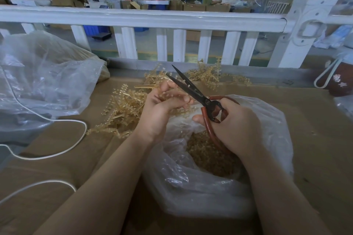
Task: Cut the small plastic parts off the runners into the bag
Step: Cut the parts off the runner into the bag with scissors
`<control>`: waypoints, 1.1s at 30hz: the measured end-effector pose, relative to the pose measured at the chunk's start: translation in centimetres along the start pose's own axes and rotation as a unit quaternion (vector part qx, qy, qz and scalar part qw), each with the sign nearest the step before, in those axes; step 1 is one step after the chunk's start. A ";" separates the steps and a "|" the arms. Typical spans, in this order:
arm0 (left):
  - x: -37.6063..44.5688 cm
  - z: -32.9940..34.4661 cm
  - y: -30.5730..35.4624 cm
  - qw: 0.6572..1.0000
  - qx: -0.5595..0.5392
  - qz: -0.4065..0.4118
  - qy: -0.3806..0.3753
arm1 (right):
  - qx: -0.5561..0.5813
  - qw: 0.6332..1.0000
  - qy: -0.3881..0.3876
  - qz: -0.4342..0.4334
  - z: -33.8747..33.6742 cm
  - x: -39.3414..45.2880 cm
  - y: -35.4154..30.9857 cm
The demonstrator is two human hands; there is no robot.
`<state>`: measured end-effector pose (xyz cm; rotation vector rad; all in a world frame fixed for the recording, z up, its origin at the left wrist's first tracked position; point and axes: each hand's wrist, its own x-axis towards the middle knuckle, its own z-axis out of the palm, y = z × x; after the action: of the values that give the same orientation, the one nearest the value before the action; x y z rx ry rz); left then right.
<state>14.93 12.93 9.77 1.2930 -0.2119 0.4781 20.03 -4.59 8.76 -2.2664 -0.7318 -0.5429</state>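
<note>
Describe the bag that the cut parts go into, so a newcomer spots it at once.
Start at the cardboard-covered table. The open clear bag lies nearest the person, under the right hand holding scissors. Unlike the other bag, it holds loose amber pieces.

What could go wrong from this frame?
1. The open scissors blades sit right beside the left hand fingers holding the runner; a nick looks possible.
2. The cut point lies beyond the bag mouth, so parts may drop onto the table.
</note>
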 end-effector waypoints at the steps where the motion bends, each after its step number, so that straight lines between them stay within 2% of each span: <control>1: 0.0 0.0 0.0 1.000 -0.002 -0.004 0.002 | 0.000 1.000 -0.001 0.001 0.0 0.0 0.0; 9: -0.3 -0.4 0.0 0.998 -0.028 -0.044 0.041 | -0.001 1.000 -0.018 0.007 0.0 0.1 0.1; 24: -0.2 -0.3 0.2 0.996 -0.001 -0.004 0.090 | -0.008 0.999 -0.030 0.007 -0.1 0.1 0.0; 33: -0.5 0.1 0.2 0.996 0.049 0.020 0.065 | -0.038 0.999 -0.001 -0.005 -0.2 0.0 -0.1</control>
<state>14.37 12.73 9.81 1.3506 -0.1064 0.6110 19.94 -4.67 8.91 -2.3336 -0.7362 -0.5833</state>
